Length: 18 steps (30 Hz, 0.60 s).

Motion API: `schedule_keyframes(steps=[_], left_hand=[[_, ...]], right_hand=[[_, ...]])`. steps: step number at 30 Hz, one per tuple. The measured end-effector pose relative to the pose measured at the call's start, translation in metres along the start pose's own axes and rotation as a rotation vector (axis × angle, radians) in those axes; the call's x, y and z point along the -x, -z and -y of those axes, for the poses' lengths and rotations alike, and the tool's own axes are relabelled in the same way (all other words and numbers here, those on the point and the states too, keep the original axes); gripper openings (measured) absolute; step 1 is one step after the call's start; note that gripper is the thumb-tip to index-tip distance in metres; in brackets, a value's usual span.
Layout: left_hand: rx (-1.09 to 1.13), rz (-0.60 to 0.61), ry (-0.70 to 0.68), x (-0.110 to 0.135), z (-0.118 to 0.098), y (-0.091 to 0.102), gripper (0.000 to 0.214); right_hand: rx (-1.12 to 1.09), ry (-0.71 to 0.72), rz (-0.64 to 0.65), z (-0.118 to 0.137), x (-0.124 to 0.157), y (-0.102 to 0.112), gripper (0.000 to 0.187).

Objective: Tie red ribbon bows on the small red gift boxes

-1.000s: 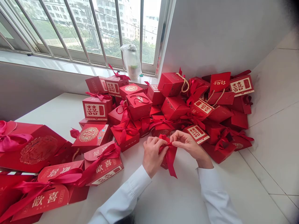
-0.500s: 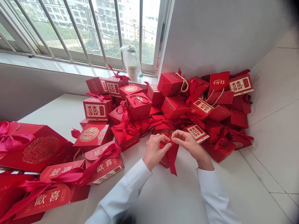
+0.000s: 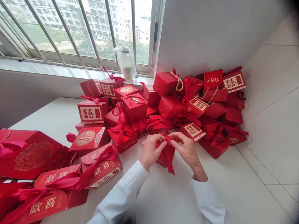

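A small red gift box [image 3: 161, 159] stands on the white table in front of me, partly covered by my hands. On its top is a red ribbon [image 3: 170, 160], one tail of which hangs down the near side. My left hand [image 3: 151, 148] pinches the ribbon between thumb and forefinger from the left. From the right, my right hand [image 3: 186, 150] pinches the same ribbon close to the left fingertips. The ribbon is bunched between the two hands, and its exact shape there is partly hidden by the fingers.
Behind my hands, many red gift boxes [image 3: 171, 107] are piled against the wall. Larger ribboned boxes [image 3: 50, 194] lie at the left. A cup in a plastic bag [image 3: 127, 63] stands on the sill by the barred window [image 3: 93, 34]. White table surface [image 3: 170, 199] shows between my forearms.
The view has shifted slightly, so most things sit further left. My right fingers have closed in lower around the ribbon, which looks more gathered between both hands.
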<state>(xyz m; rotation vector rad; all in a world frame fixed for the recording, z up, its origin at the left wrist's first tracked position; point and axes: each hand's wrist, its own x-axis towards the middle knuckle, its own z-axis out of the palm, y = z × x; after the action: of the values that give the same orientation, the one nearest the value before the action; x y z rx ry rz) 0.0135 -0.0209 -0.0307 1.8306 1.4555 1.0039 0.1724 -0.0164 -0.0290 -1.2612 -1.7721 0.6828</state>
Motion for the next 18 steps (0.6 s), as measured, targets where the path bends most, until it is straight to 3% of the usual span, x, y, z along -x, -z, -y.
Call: schedule_keyframes(steps=[4, 11, 18], left_hand=[[0.000, -0.045, -0.050, 0.004, 0.005, -0.001, 0.007], [-0.139, -0.114, -0.059, 0.018, 0.012, -0.008, 0.008], [-0.154, -0.113, -0.076, 0.015, 0.009, -0.010, 0.006]], right_hand=[[0.072, 0.016, -0.035, 0.001, 0.002, -0.005, 0.009], [0.198, 0.001, -0.278, -0.009, 0.016, -0.023, 0.008], [0.256, 0.102, -0.270, -0.016, 0.018, -0.028, 0.026]])
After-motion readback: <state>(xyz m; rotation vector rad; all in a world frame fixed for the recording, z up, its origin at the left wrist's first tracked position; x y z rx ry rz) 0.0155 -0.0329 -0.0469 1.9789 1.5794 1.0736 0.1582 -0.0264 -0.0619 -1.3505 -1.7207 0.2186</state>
